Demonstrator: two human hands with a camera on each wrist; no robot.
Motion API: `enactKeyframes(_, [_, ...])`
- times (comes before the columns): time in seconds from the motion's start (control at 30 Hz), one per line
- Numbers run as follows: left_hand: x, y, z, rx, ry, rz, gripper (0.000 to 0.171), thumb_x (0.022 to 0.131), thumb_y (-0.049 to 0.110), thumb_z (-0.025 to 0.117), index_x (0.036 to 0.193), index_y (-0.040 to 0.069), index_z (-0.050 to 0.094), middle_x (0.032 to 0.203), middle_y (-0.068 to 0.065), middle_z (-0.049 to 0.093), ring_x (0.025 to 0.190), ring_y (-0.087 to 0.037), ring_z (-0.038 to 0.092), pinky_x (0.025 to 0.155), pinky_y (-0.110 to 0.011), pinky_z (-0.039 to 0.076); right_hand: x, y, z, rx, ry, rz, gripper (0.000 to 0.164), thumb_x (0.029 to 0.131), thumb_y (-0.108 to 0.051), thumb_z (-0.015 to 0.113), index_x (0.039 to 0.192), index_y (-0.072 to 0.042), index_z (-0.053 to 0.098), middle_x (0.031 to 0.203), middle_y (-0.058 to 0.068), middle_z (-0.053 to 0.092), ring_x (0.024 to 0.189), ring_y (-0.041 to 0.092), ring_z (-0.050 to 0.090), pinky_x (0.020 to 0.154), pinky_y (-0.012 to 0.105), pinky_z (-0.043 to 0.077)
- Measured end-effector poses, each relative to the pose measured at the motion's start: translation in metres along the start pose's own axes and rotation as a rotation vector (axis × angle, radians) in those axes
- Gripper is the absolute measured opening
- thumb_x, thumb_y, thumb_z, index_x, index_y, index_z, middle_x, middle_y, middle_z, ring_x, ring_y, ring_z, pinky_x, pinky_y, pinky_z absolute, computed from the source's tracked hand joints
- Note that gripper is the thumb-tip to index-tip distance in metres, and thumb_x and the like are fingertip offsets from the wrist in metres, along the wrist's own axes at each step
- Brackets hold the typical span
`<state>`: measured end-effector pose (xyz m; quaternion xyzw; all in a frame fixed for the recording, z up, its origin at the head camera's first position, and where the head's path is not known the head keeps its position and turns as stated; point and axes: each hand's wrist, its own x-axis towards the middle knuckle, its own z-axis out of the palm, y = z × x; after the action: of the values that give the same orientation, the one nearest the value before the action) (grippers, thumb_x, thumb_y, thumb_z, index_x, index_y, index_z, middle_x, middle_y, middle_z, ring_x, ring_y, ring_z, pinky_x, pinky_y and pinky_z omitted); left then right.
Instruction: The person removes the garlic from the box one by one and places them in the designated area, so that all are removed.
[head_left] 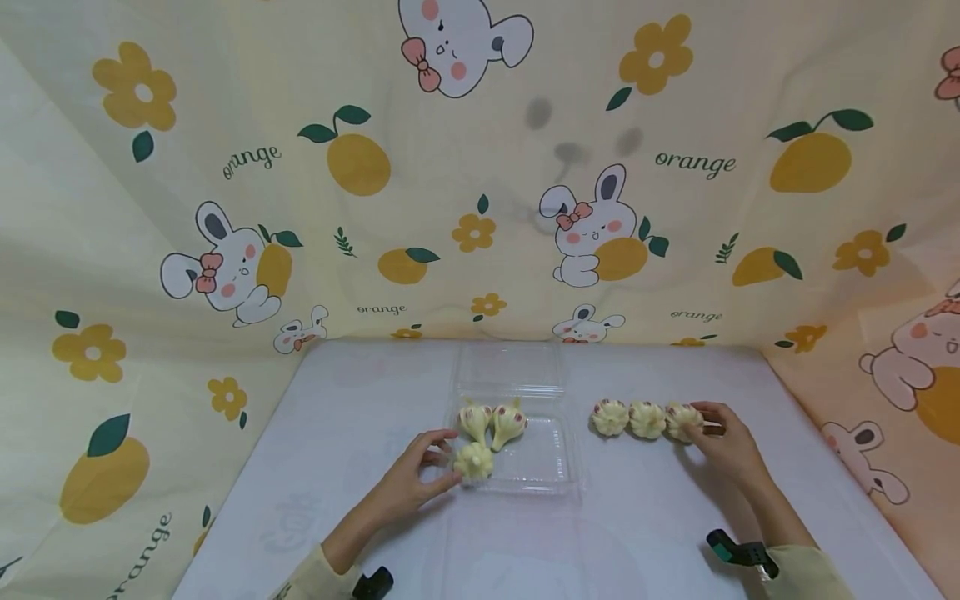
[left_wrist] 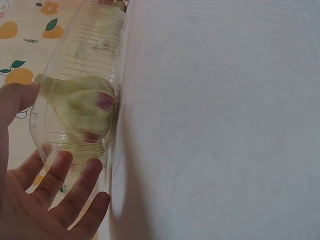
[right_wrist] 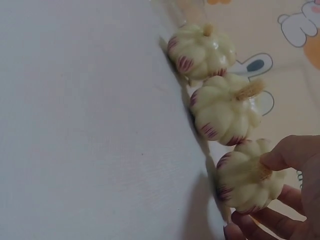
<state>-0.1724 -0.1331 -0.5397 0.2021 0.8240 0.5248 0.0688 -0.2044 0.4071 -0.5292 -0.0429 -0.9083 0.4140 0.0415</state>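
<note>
Three garlic bulbs sit in the left half of a clear plastic clamshell box (head_left: pixel 573 467), two behind and a front garlic bulb (head_left: pixel 474 462). My left hand (head_left: pixel 416 471) is at the box's left side: the thumb touches that bulb's stem, and the fingers (left_wrist: pixel 60 172) spread loosely along the outside wall. To the right of the box, three more bulbs stand in a row on the table. My right hand (head_left: pixel 727 442) holds the rightmost garlic bulb (right_wrist: pixel 247 177), thumb on its stem and fingers round its side. The middle bulb (right_wrist: pixel 225 110) and left bulb (right_wrist: pixel 202 52) stand beside it.
The box lid (head_left: pixel 510 367) lies folded back behind the base. A white table (head_left: pixel 360 392) carries everything. Behind and at both sides hangs a cream cloth (head_left: pixel 480 267) printed with rabbits and oranges. A dark camera mount (head_left: pixel 742 554) is on the right wrist.
</note>
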Motion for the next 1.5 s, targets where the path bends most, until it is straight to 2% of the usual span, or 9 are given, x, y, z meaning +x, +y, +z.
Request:
enactKeyframes(0.1, [0.0,-0.001,0.0,0.006,-0.002,-0.014,0.064,0.1,0.027,0.08,0.155,0.014,0.05,0.136,-0.012,0.055,0.121,-0.029,0.062,0.11,-0.056,0.049,0.0,-0.001,0.001,-0.006,-0.009,0.02,0.065,0.109,-0.035,0.065,0.154,0.006,0.042,0.149,0.039,0.048,0.128,0.053,0.054,0.081,0.022,0.048])
enactKeyframes(0.27, [0.001,-0.001,0.0,0.0,-0.004,-0.005,0.064,0.1,0.027,0.08,0.155,0.012,0.05,0.137,-0.013,0.054,0.122,-0.03,0.062,0.11,-0.057,0.049,-0.001,-0.003,-0.002,-0.021,-0.005,0.01,0.071,0.109,-0.043,0.063,0.155,0.006,0.041,0.149,0.04,0.047,0.129,0.055,0.053,0.089,0.045,0.053])
enactKeyframes(0.33, [0.001,-0.001,0.0,-0.002,-0.006,0.004,0.064,0.1,0.026,0.08,0.154,0.012,0.05,0.137,-0.014,0.054,0.122,-0.03,0.062,0.11,-0.057,0.049,-0.002,-0.004,-0.003,-0.023,0.004,-0.008,0.071,0.109,-0.044,0.063,0.155,0.006,0.041,0.149,0.04,0.048,0.128,0.055,0.053,0.09,0.048,0.053])
enactKeyframes(0.57, [0.001,0.0,-0.001,-0.01,-0.01,0.011,0.064,0.1,0.026,0.081,0.154,0.013,0.05,0.136,-0.013,0.054,0.122,-0.029,0.061,0.111,-0.057,0.048,-0.007,-0.015,-0.005,-0.007,0.131,-0.091,0.066,0.108,-0.04,0.067,0.152,0.004,0.047,0.149,0.03,0.051,0.13,0.046,0.05,0.086,0.016,0.043])
enactKeyframes(0.83, [0.001,0.0,-0.001,-0.007,-0.011,0.01,0.064,0.1,0.025,0.08,0.155,0.012,0.05,0.136,-0.014,0.054,0.122,-0.03,0.062,0.111,-0.057,0.048,-0.014,-0.049,0.003,-0.005,0.253,-0.207,0.056,0.103,-0.028,0.076,0.148,0.001,0.056,0.147,0.026,0.055,0.132,0.043,0.049,0.093,0.028,0.039])
enactKeyframes(1.07, [0.001,0.0,0.0,0.005,-0.014,0.004,0.065,0.101,0.027,0.08,0.155,0.01,0.049,0.136,-0.014,0.054,0.122,-0.03,0.062,0.111,-0.056,0.049,-0.02,-0.076,0.019,-0.022,0.215,-0.316,0.055,0.101,-0.022,0.078,0.147,-0.001,0.056,0.144,0.024,0.056,0.126,0.042,0.053,0.095,0.056,0.045])
enactKeyframes(1.23, [0.0,0.003,0.0,-0.006,-0.01,-0.012,0.064,0.101,0.027,0.08,0.155,0.011,0.049,0.136,-0.013,0.054,0.122,-0.03,0.062,0.11,-0.057,0.048,-0.022,-0.095,0.036,-0.043,0.173,-0.403,0.051,0.098,-0.012,0.08,0.144,-0.002,0.059,0.141,0.02,0.058,0.123,0.039,0.056,0.094,0.054,0.049])
enactKeyframes(1.4, [0.0,0.004,0.0,-0.011,-0.007,-0.018,0.064,0.1,0.026,0.08,0.154,0.01,0.05,0.136,-0.012,0.054,0.122,-0.031,0.062,0.11,-0.058,0.048,-0.022,-0.112,0.052,-0.051,0.136,-0.526,0.051,0.094,-0.005,0.083,0.14,-0.002,0.062,0.137,0.016,0.063,0.122,0.036,0.059,0.095,0.039,0.052])
enactKeyframes(1.5, [0.0,0.004,0.0,-0.002,-0.006,-0.015,0.064,0.1,0.026,0.08,0.154,0.01,0.049,0.135,-0.013,0.054,0.122,-0.031,0.061,0.11,-0.059,0.048,-0.021,-0.121,0.061,-0.053,0.102,-0.576,0.052,0.092,-0.005,0.085,0.14,-0.003,0.063,0.137,0.013,0.064,0.12,0.034,0.061,0.095,0.044,0.055])
